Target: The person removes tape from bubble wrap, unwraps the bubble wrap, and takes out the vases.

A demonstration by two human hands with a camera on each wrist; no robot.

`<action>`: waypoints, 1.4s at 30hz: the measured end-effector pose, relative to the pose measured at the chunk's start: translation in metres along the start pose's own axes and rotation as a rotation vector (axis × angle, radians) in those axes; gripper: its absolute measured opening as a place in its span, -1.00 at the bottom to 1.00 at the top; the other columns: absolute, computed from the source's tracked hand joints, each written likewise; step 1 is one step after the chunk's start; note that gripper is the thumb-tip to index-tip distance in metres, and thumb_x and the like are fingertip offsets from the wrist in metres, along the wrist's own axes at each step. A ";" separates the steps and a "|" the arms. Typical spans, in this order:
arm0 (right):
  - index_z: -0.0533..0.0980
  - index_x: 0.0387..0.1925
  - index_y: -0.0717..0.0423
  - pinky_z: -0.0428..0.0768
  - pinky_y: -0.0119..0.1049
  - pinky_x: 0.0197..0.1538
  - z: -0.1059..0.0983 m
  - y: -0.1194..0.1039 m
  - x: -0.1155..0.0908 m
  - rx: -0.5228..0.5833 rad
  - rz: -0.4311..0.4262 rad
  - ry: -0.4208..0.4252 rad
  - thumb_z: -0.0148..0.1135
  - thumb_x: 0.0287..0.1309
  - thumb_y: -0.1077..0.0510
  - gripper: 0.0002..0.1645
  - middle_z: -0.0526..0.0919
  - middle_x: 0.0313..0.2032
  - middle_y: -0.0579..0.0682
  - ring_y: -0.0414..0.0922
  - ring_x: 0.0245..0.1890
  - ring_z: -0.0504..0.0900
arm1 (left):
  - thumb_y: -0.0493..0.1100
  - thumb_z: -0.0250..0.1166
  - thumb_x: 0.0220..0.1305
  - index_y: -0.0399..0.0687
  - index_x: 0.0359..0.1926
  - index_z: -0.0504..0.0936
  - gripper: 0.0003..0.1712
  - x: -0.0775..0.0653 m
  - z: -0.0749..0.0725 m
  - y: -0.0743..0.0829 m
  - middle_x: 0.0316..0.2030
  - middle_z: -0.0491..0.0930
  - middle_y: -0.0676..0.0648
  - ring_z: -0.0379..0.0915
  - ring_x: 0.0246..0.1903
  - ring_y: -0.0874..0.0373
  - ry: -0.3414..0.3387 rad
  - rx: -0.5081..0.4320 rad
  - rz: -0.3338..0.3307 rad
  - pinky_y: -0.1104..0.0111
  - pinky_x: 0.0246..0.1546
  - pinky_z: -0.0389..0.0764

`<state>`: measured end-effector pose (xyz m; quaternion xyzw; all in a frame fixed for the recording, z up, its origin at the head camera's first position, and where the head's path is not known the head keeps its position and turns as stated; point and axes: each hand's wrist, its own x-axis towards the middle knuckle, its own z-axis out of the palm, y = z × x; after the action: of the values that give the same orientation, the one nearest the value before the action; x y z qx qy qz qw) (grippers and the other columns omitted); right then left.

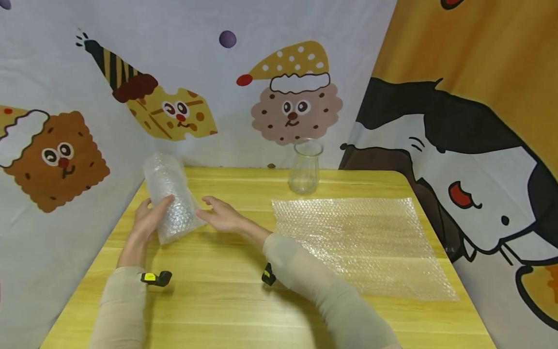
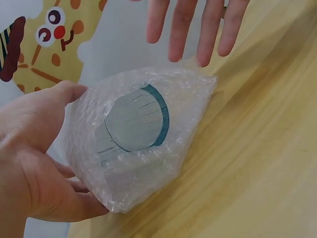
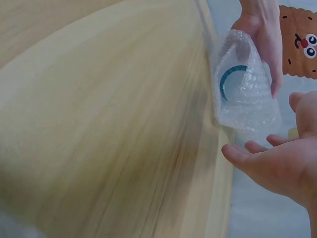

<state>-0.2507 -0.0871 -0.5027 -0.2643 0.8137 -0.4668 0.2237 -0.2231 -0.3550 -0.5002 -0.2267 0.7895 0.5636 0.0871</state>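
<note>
A clear bundle of bubble wrap (image 1: pixel 178 213) is at the left of the table, with a rounded glass (image 2: pixel 136 119) inside it. The glass's end shows a teal curved edge through the wrap; its full shape is hidden. My left hand (image 1: pixel 150 218) grips the bundle from its left side, thumb on one face and fingers round the other, as the left wrist view shows. Beside the bundle's right edge, my right hand (image 1: pixel 221 214) is held with fingers extended and nothing in it. In the right wrist view its fingertips (image 3: pixel 233 152) are near the bundle's loose end.
A flat sheet of bubble wrap (image 1: pixel 362 247) lies on the right half of the wooden table (image 1: pixel 209 300). Behind it stands an unwrapped clear glass vase (image 1: pixel 304 169), near the far edge. A cartoon-printed cloth (image 1: pixel 196 29) hangs right behind the table.
</note>
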 end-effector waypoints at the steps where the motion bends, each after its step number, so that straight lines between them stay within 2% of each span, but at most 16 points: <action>1: 0.09 0.83 -0.05 0.62 0.08 0.63 0.000 0.000 0.000 0.011 0.005 0.007 -0.06 0.75 -0.41 -0.07 0.27 0.77 0.13 0.16 0.66 0.48 | 0.58 0.16 0.53 -0.09 0.85 -0.44 0.42 -0.001 0.001 -0.001 0.82 -0.16 -0.44 0.02 0.75 -0.48 -0.001 -0.004 -0.002 -0.34 0.74 0.29; 6: 0.11 0.82 -0.04 0.65 0.13 0.59 0.002 0.000 0.000 0.096 0.035 0.071 -0.01 0.74 -0.38 -0.08 0.28 0.76 0.14 0.17 0.64 0.51 | 0.60 0.15 0.53 -0.12 0.85 -0.41 0.43 -0.007 0.009 -0.004 0.79 -0.04 -0.49 0.15 0.70 -0.46 -0.038 0.016 -0.002 -0.32 0.68 0.42; 10: 0.13 0.81 -0.05 0.60 0.20 0.63 0.004 0.002 0.001 0.156 0.057 0.132 0.02 0.72 -0.41 -0.06 0.29 0.75 0.15 0.18 0.65 0.49 | 0.61 0.15 0.52 -0.15 0.85 -0.41 0.44 -0.015 0.016 -0.006 0.75 0.03 -0.53 0.25 0.64 -0.46 -0.079 0.053 0.032 -0.30 0.61 0.52; 17: 0.10 0.81 0.00 0.53 0.27 0.66 0.003 0.008 0.001 0.237 0.102 0.180 0.04 0.68 -0.46 0.02 0.28 0.75 0.21 0.22 0.69 0.42 | 0.54 0.17 0.58 -0.19 0.85 -0.33 0.37 -0.029 0.031 -0.007 0.67 0.21 -0.56 0.44 0.53 -0.42 -0.165 0.086 0.092 -0.06 0.37 0.79; 21: 0.10 0.81 0.05 0.57 0.27 0.63 0.001 0.011 0.000 0.294 0.125 0.207 0.06 0.68 -0.43 0.03 0.34 0.71 0.23 0.24 0.66 0.44 | 0.47 0.24 0.60 -0.17 0.85 -0.37 0.37 -0.037 0.039 -0.009 0.69 0.16 -0.58 0.40 0.56 -0.48 -0.226 0.064 0.095 -0.13 0.40 0.77; 24: 0.11 0.80 0.07 0.60 0.27 0.60 -0.002 0.012 -0.001 0.343 0.155 0.224 0.09 0.68 -0.42 0.03 0.38 0.68 0.24 0.24 0.63 0.48 | 0.44 0.26 0.60 -0.18 0.85 -0.39 0.38 -0.043 0.044 -0.009 0.69 0.13 -0.60 0.39 0.56 -0.52 -0.262 0.081 0.104 -0.20 0.44 0.73; 29: 0.11 0.80 0.07 0.57 0.29 0.63 -0.010 0.014 -0.007 0.402 0.232 0.254 0.19 0.63 -0.40 0.07 0.39 0.67 0.27 0.25 0.62 0.50 | 0.42 0.30 0.59 -0.18 0.85 -0.36 0.37 -0.054 0.055 -0.005 0.68 0.16 -0.60 0.41 0.54 -0.51 -0.297 0.108 0.133 -0.25 0.47 0.69; 34: 0.06 0.82 0.07 0.55 0.26 0.66 -0.018 0.019 -0.023 0.458 0.287 0.251 0.30 0.58 -0.36 0.13 0.38 0.66 0.30 0.26 0.61 0.50 | 0.40 0.33 0.58 -0.16 0.85 -0.35 0.37 -0.063 0.067 -0.003 0.69 0.13 -0.60 0.36 0.57 -0.54 -0.322 0.111 0.159 -0.34 0.49 0.63; 39: -0.03 0.83 0.11 0.58 0.21 0.64 -0.023 0.022 -0.041 0.545 0.314 0.244 0.36 0.56 -0.30 0.20 0.32 0.67 0.36 0.29 0.61 0.48 | 0.36 0.37 0.57 -0.10 0.86 -0.28 0.33 -0.071 0.077 -0.003 0.65 0.26 -0.55 0.49 0.50 -0.47 -0.347 0.098 0.170 -0.25 0.41 0.74; 42: -0.01 0.83 0.12 0.59 0.22 0.63 -0.023 0.023 -0.054 0.525 0.335 0.269 0.38 0.54 -0.30 0.21 0.36 0.66 0.36 0.29 0.60 0.51 | 0.31 0.39 0.58 -0.08 0.86 -0.22 0.28 -0.077 0.085 -0.005 0.60 0.36 -0.52 0.58 0.43 -0.37 -0.368 0.062 0.180 -0.17 0.35 0.80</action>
<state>-0.2293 -0.0282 -0.5055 0.0035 0.7201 -0.6479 0.2484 -0.1627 -0.2572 -0.5041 -0.0454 0.7943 0.5765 0.1861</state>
